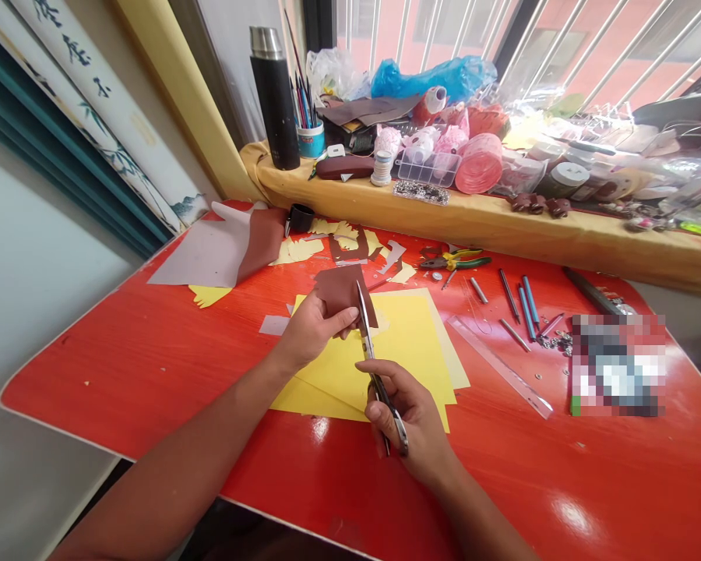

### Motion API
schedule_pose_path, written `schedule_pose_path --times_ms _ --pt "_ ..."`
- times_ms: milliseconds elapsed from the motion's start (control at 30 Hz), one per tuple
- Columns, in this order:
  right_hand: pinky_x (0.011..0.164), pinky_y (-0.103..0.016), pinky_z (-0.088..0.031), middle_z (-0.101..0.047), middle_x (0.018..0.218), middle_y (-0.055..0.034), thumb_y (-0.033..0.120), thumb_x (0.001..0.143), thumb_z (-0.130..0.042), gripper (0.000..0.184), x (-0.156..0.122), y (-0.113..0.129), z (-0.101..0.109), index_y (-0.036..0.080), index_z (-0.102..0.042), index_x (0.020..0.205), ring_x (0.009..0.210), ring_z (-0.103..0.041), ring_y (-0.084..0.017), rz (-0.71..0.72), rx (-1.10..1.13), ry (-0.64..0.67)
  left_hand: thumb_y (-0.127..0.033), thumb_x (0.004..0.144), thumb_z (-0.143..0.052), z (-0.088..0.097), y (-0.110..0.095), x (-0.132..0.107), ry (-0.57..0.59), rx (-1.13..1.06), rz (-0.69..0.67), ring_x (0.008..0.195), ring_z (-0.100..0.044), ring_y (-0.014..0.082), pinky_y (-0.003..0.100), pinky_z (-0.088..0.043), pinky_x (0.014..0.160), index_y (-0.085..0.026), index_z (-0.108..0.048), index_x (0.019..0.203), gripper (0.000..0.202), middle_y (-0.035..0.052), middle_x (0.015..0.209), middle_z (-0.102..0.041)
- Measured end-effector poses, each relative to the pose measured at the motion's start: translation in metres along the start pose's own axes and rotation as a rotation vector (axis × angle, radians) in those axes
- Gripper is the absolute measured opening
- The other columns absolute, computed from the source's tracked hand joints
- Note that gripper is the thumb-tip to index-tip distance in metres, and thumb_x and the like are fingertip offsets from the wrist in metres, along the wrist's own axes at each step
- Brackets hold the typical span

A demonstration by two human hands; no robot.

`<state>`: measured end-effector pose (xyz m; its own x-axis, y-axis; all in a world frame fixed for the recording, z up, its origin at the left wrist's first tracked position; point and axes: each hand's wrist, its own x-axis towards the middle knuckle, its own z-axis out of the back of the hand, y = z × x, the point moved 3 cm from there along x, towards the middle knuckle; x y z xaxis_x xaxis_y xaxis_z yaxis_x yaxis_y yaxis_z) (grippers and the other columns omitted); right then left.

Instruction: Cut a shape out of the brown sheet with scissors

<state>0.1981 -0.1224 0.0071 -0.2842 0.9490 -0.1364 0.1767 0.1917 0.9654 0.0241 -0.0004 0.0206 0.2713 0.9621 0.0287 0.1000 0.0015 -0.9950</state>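
Note:
My left hand (314,327) pinches a brown sheet piece (339,290) and holds it up above the red table (152,366). My right hand (412,425) grips a pair of scissors (369,351) by the handles. The blades point away from me and meet the brown piece at its right edge. Under both hands lie yellow sheets (409,343), stacked flat on the table.
Brown and grey sheets (222,249) and yellow scraps lie at the back left. Pliers (456,261), pens (523,300), a clear ruler (499,365) and small metal rings sit to the right. A black flask (274,97) and craft clutter crowd the window ledge (502,226).

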Motion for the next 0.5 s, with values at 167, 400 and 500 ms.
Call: schedule_pose_path --times_ms 167,400,500 --pt "0.041 -0.025 -0.039 -0.05 0.068 0.0096 0.072 0.096 -0.084 0.063 -0.0002 0.0015 -0.0004 0.022 -0.074 0.132 0.039 -0.049 -0.01 -0.01 -0.035 -0.025 -0.045 0.087 -0.089 -0.002 -0.0015 0.0001 -0.011 -0.012 -0.003 0.057 -0.054 0.0124 0.029 -0.043 0.055 -0.02 -0.068 0.084 0.033 -0.0006 0.065 -0.063" --pt "0.041 -0.024 -0.04 -0.051 0.069 0.0088 0.07 0.097 -0.084 0.06 -0.0015 -0.0006 -0.0001 0.023 -0.074 0.132 0.04 -0.05 -0.01 -0.005 -0.033 -0.027 -0.044 0.086 -0.09 -0.0033 -0.0015 -0.0002 -0.025 -0.023 -0.006 0.057 -0.055 0.0123 0.029 -0.044 0.055 -0.02 -0.066 0.086 0.033 -0.0007 0.067 -0.065" --pt "0.041 -0.024 -0.042 -0.053 0.073 0.0077 0.071 0.096 -0.084 0.062 -0.0012 -0.0007 0.0003 0.023 -0.073 0.134 0.041 -0.05 -0.009 0.001 -0.011 -0.011 -0.044 0.085 -0.09 -0.0031 -0.0008 -0.0004 -0.032 -0.023 0.0 0.057 -0.055 0.0123 0.029 -0.043 0.055 -0.021 -0.065 0.086 0.034 -0.0019 0.065 -0.063"
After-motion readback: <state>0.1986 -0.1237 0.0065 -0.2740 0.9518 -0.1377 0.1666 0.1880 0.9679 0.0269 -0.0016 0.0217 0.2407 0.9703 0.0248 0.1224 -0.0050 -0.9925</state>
